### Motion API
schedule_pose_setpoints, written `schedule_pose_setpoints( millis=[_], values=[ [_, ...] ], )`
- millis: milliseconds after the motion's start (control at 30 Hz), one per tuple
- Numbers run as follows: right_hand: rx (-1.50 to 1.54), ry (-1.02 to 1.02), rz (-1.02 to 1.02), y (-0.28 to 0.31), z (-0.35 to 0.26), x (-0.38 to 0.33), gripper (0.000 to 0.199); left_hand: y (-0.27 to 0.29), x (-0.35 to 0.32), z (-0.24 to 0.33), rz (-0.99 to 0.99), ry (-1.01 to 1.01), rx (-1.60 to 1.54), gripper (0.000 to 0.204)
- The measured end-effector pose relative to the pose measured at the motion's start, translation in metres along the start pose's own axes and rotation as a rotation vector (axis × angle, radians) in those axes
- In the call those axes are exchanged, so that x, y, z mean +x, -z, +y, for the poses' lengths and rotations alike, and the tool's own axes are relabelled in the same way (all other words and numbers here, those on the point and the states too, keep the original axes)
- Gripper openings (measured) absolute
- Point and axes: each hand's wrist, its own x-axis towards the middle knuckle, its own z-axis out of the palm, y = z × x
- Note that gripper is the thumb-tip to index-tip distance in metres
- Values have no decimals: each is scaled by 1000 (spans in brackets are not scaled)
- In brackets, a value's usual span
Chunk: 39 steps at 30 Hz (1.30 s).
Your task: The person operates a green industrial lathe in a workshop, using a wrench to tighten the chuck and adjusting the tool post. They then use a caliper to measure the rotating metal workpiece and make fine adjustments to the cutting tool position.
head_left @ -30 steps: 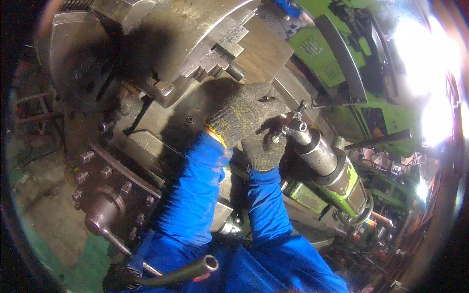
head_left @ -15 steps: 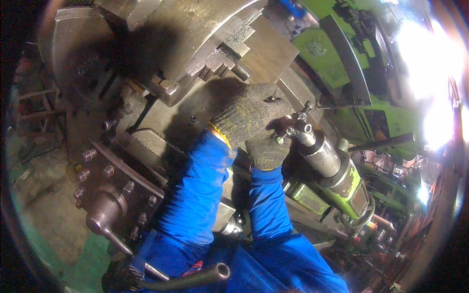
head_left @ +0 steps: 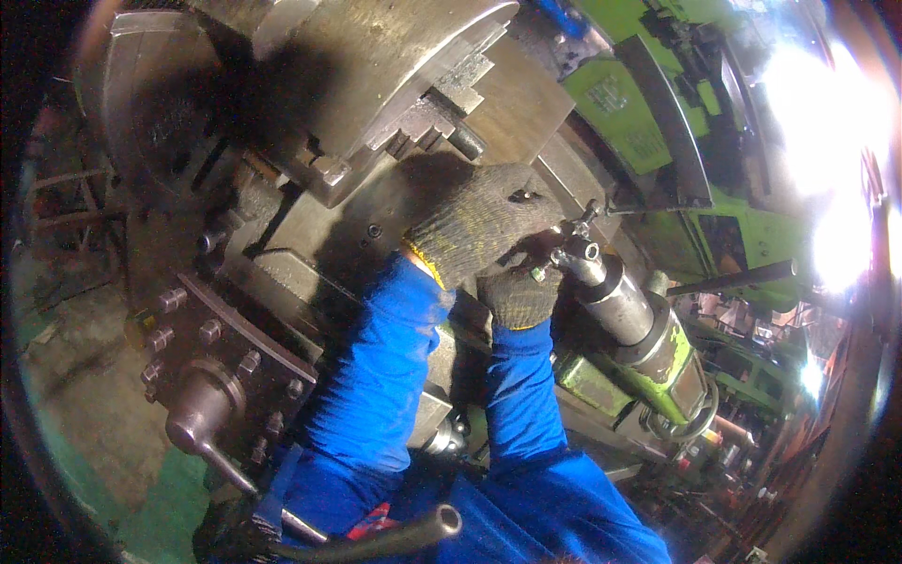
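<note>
Both my hands wear dark knitted work gloves with yellow cuff edges and meet in front of a lathe tailstock [head_left: 672,362]. My left hand [head_left: 484,221] reaches across from the left, fingers curled at the near end of a small metal fitting with bolt heads [head_left: 575,256]. That fitting sits at the tip of the tailstock's steel quill [head_left: 620,305]. Just below, my right hand [head_left: 521,296] is closed against the same end of the fitting. My fingertips are hidden among glove and metal, so what they grip cannot be made out.
A big lathe chuck [head_left: 404,56] with stepped jaws [head_left: 437,113] stands beyond my left hand. The bolted tool post [head_left: 211,376] and its lever [head_left: 221,465] lie left of my forearms. A thick bar handle [head_left: 404,538] crosses near my body. Green machinery [head_left: 620,113] stands at right.
My right hand has shifted slightly right and its fingers have turned a little against the fitting. My left hand stays nearly in place. The bar handle near my body shows slightly farther right.
</note>
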Motion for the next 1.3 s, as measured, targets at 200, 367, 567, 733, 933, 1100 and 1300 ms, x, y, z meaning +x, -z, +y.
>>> schedule_pose_setpoints(
  millis=[200,367,567,733,933,1100,1300],
  values=[
    [-197,91,-140,3,1,-2,35,-5,-2,-8,12,-54,81,31],
    [-738,173,-204,-16,12,-20,35,-3,0,-7,22,-86,40,30],
    [-120,-49,-236,-7,28,-22,40,-2,1,-5,28,-57,0,26],
    [156,-186,-248,0,22,-16,43,-9,-1,-11,69,-102,73,22],
    [82,-180,-179,5,9,-15,47,-6,4,-5,-44,70,-251,20],
    [-58,-24,-105,3,-6,-7,50,-8,-3,-10,74,-61,20,23],
    [-98,-101,-143,0,4,-21,52,-8,2,-1,80,30,-233,26]
  ],
)
